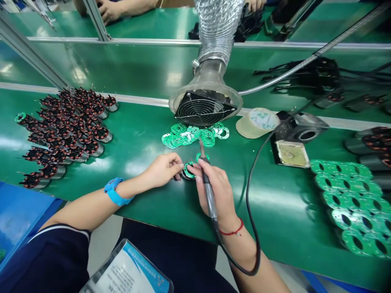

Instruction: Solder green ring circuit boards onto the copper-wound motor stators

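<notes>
My right hand [220,191] is wrapped round a soldering iron [209,195], whose metal tip points away from me, toward the fan. Its fingertips also reach the near side of a motor stator with a green ring-shaped circuit board [188,171] on top. From the left, my left hand [163,170] pinches at the edge of that same stator; the fingers partly cover it. Just beyond it lies a single green board [201,156]. A loose pile of green ring boards [175,140] is spread farther back, below the fume extractor [204,110].
Many copper-wound stators [70,126] stand at the left. To the right are a roll of tape [256,123], a soldering iron stand [302,128] with a sponge tray [292,154], and rows of board-topped stators [351,203]. The iron's black cable [249,199] loops beside my right forearm. Another person's hand [110,10] shows beyond.
</notes>
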The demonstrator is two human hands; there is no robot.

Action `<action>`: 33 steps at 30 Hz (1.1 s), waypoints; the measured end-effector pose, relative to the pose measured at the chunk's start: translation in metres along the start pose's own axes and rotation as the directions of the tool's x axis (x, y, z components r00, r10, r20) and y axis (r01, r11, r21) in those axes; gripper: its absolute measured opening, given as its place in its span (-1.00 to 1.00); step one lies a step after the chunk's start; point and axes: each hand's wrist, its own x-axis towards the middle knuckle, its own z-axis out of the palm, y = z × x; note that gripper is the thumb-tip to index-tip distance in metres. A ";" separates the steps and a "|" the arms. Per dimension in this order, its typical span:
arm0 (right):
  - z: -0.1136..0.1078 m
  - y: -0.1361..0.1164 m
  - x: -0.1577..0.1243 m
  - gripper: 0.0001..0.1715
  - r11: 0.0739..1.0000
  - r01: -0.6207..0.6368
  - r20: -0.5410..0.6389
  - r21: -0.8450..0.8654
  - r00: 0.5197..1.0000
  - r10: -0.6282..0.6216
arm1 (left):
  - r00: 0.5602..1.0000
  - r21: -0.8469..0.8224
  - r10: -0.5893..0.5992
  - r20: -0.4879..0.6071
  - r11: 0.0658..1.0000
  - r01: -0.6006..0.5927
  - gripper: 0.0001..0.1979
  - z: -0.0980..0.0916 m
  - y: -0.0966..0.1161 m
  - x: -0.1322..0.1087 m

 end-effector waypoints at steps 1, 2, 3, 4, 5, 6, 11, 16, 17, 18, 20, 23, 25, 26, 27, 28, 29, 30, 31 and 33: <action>-0.001 0.001 -0.002 -0.43 0.998 -0.050 -0.027 0.026 0.998 0.050 | 1.000 0.011 0.004 -0.001 1.000 -0.004 -0.88 0.000 -0.001 0.001; -0.003 0.001 -0.004 -0.45 0.993 -0.103 -0.063 0.058 0.992 0.106 | 1.000 0.026 0.014 0.000 1.000 -0.014 -0.88 0.001 -0.002 0.001; -0.004 0.002 -0.007 -0.48 0.982 -0.155 -0.107 0.105 0.980 0.166 | 1.000 0.044 0.025 0.002 0.999 -0.025 -0.87 0.001 -0.003 0.001; -0.005 0.003 -0.010 -0.53 0.966 -0.196 -0.154 0.168 0.963 0.223 | 0.999 0.063 0.034 -0.001 0.997 -0.034 -0.87 0.001 -0.005 0.001; -0.006 0.004 -0.013 -0.58 0.946 -0.219 -0.203 0.240 0.941 0.270 | 0.999 0.085 0.041 -0.009 0.996 -0.041 -0.87 0.001 -0.006 0.001; -0.007 0.004 -0.015 -0.64 0.923 -0.226 -0.248 0.311 0.918 0.309 | 0.999 0.109 0.048 -0.021 0.993 -0.046 -0.87 0.002 -0.006 0.001; -0.010 0.005 -0.022 -0.77 0.881 -0.178 -0.316 0.439 0.887 0.337 | 0.990 0.277 0.118 -0.081 0.956 -0.091 -0.86 0.004 -0.005 -0.004; -0.010 0.005 -0.021 -0.77 0.893 -0.184 -0.264 0.411 0.913 0.310 | 0.978 0.394 0.181 -0.104 0.911 -0.126 -0.83 0.006 0.000 -0.007; -0.009 0.005 -0.021 -0.78 0.892 -0.183 -0.266 0.414 0.912 0.311 | 0.976 0.407 0.189 -0.107 0.904 -0.131 -0.83 0.006 0.000 -0.007; -0.009 0.005 -0.021 -0.78 0.892 -0.180 -0.272 0.416 0.911 0.310 | 0.975 0.418 0.196 -0.108 0.898 -0.135 -0.83 0.006 0.001 -0.007; -0.009 0.005 -0.021 -0.78 0.895 -0.176 -0.282 0.409 0.909 0.308 | 0.972 0.435 0.210 -0.107 0.889 -0.144 -0.82 0.007 0.001 -0.007; -0.010 0.005 -0.022 -0.77 0.905 -0.189 -0.274 0.382 0.912 0.306 | 0.966 0.460 0.236 -0.109 0.873 -0.161 -0.81 0.008 0.001 -0.007; -0.011 0.005 -0.022 -0.78 0.911 -0.181 -0.276 0.370 0.915 0.294 | 0.962 0.493 0.247 -0.114 0.855 -0.161 -0.80 0.009 0.000 -0.007; -0.011 0.004 -0.022 -0.79 0.914 -0.174 -0.286 0.367 0.914 0.289 | 0.960 0.515 0.253 -0.117 0.842 -0.159 -0.80 0.010 0.000 -0.007; -0.010 0.004 -0.022 -0.79 0.915 -0.169 -0.297 0.367 0.911 0.287 | 0.957 0.539 0.262 -0.122 0.827 -0.158 -0.79 0.011 0.000 -0.007; -0.010 0.003 -0.021 -0.78 0.912 -0.168 -0.300 0.375 0.908 0.291 | 0.954 0.563 0.273 -0.128 0.812 -0.157 -0.79 0.011 0.000 -0.006; -0.009 0.003 -0.020 -0.73 0.905 -0.176 -0.292 0.387 0.907 0.302 | 0.950 0.583 0.283 -0.134 0.797 -0.156 -0.79 0.012 0.000 -0.006; -0.008 0.003 -0.018 -0.67 0.900 -0.194 -0.274 0.389 0.909 0.314 | 0.946 0.599 0.291 -0.139 0.786 -0.154 -0.78 0.012 0.001 -0.005; -0.006 0.003 -0.016 -0.62 0.900 -0.219 -0.241 0.376 0.915 0.323 | 0.945 0.609 0.295 -0.144 0.779 -0.151 -0.78 0.012 0.002 -0.005; -0.003 0.004 -0.012 -0.56 0.917 -0.259 -0.133 0.304 0.942 0.310 | 0.945 0.610 0.290 -0.149 0.779 -0.143 -0.78 0.013 0.004 -0.005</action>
